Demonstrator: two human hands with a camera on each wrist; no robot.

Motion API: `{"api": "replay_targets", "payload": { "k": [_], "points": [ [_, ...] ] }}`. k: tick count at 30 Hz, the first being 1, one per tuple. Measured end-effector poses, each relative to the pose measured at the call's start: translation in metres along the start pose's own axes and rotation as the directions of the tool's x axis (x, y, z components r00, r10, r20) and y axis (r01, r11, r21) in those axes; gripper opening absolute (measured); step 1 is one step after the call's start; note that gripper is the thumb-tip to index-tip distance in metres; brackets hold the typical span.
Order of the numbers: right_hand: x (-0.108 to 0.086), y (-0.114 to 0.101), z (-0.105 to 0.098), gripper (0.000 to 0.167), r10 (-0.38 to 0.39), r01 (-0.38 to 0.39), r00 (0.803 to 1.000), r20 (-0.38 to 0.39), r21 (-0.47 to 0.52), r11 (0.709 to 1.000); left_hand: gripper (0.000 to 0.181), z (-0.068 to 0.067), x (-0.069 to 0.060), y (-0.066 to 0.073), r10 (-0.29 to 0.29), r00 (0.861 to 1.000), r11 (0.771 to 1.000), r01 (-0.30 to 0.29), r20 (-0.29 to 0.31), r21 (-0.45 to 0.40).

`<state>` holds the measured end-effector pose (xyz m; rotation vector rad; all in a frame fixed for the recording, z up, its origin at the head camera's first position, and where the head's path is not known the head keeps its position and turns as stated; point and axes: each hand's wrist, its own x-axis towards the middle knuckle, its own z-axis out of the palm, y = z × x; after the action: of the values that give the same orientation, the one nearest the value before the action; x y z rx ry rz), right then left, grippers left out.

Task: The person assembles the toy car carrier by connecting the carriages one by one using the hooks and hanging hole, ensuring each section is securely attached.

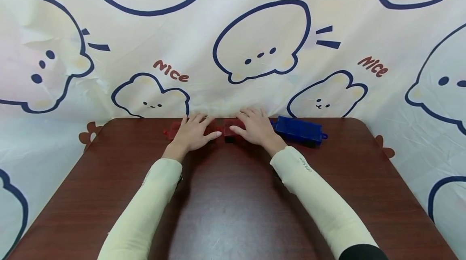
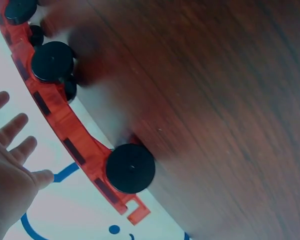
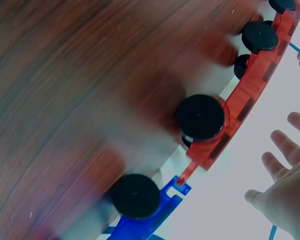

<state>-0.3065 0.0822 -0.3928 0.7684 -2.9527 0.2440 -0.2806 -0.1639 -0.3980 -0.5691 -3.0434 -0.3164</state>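
Two red toy train cars stand near the table's far edge: the left one, mostly under my left hand, and the middle one, partly under my right hand. Both hands have spread, extended fingers; contact with the cars cannot be made out. To the right stands a blue toy train car. In the left wrist view, a red car shows black wheels and an end hook. In the right wrist view, a red car's tab meets the blue car's hook.
The cars form a row on a dark brown wooden table. Right behind its far edge hangs a white cloth printed with cartoon animals, which also surrounds the sides.
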Motion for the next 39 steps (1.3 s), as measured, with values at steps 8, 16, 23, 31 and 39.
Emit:
{"api": "replay_targets", "payload": {
  "k": [8, 16, 23, 31, 39],
  "points": [
    [-0.01, 0.015, -0.005, 0.064, 0.027, -0.027, 0.999, -0.028, -0.015, 1.0, 0.076, 0.001, 0.003, 0.009, 0.002, 1.0, 1.0, -0.002, -0.003, 0.011],
    [-0.017, 0.026, -0.008, 0.06, 0.035, -0.037, 0.998, -0.056, -0.023, 0.999, 0.078, 0.001, 0.006, 0.016, 0.014, 1.0, 1.0, -0.014, 0.002, 0.018],
    [-0.025, 0.034, -0.008, 0.059, 0.046, -0.046, 0.997, -0.059, -0.001, 0.999, 0.077, 0.003, 0.005, 0.02, 0.02, 1.0, 0.999, -0.02, -0.001, 0.033],
    [-0.032, 0.045, -0.012, 0.058, 0.051, -0.049, 0.995, -0.087, 0.024, 0.998, 0.075, 0.003, 0.008, 0.026, 0.023, 1.0, 0.999, -0.023, -0.01, 0.034],
    [-0.04, 0.058, -0.018, 0.058, 0.066, -0.063, 0.991, -0.116, 0.036, 0.997, 0.075, 0.002, 0.014, 0.034, 0.035, 0.999, 0.999, -0.035, -0.013, 0.034]
  ]
}}
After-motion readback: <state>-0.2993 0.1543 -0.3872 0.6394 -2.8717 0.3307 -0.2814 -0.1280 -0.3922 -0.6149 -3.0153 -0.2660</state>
